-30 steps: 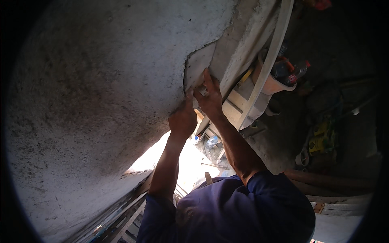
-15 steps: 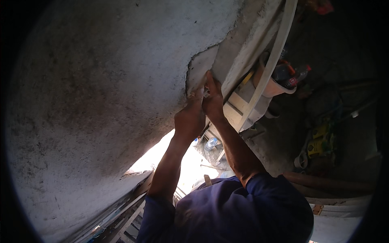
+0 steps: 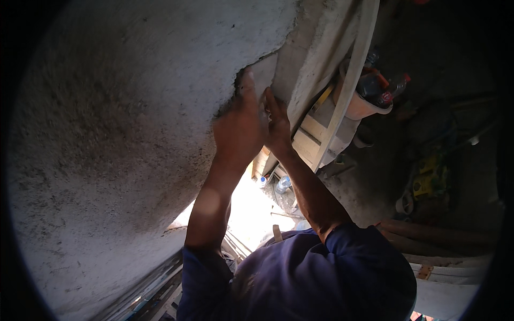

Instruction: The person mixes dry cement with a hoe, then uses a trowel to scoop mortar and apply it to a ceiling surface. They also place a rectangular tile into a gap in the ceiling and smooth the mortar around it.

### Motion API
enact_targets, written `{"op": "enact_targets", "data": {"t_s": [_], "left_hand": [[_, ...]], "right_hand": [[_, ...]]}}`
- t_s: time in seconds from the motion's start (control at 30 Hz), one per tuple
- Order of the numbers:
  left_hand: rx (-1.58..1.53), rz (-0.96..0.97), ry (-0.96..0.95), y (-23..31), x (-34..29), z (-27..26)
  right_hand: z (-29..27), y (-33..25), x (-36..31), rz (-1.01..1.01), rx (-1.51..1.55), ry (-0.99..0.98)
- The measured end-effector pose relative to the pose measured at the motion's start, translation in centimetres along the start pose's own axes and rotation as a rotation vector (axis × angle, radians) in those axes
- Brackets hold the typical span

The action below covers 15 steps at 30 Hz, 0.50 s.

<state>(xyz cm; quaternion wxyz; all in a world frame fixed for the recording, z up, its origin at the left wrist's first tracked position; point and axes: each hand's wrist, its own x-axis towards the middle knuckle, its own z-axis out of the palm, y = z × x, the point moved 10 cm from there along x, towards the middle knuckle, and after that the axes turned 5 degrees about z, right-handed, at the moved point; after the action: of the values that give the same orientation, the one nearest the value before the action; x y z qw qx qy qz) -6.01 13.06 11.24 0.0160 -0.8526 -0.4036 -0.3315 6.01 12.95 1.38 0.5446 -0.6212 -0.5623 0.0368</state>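
Note:
My left hand (image 3: 239, 124) is raised against the wall, slightly blurred, its back toward me. One finger reaches up along the broken edge of the grey plaster (image 3: 176, 69); the other fingers are mostly hidden. Close beside it, my right hand (image 3: 279, 127) has its fingers curled, one pointing up. A small pale bit shows at those fingertips, too small to name. Both hands lie over a smooth, pale flat strip (image 3: 265, 69) exposed where the plaster stops.
To the right, a ladder (image 3: 313, 136) leans near a long curved pale rail (image 3: 357, 69). Behind it stands a bucket (image 3: 361, 109) holding bottles. Below are a clear bottle (image 3: 283, 184) and bright ground. Yellow-green bags (image 3: 430, 179) lie in shadow at right.
My left hand has moved up and left, one finger now stretched along the plaster edge. My right hand stays close to the same spot, and the view has shifted slightly.

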Motion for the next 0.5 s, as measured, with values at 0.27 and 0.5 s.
{"op": "enact_targets", "data": {"t_s": [0.27, 0.5], "left_hand": [[-0.005, -0.114, -0.141, 0.3, 0.5, -0.2], [0.008, -0.171, -0.203, -0.3, 1.1, -0.2]], "right_hand": [[-0.1, -0.1, 0.0, -0.015, 0.014, 0.024], [0.0, 0.3, 0.1, -0.029, -0.012, -0.011]]}}
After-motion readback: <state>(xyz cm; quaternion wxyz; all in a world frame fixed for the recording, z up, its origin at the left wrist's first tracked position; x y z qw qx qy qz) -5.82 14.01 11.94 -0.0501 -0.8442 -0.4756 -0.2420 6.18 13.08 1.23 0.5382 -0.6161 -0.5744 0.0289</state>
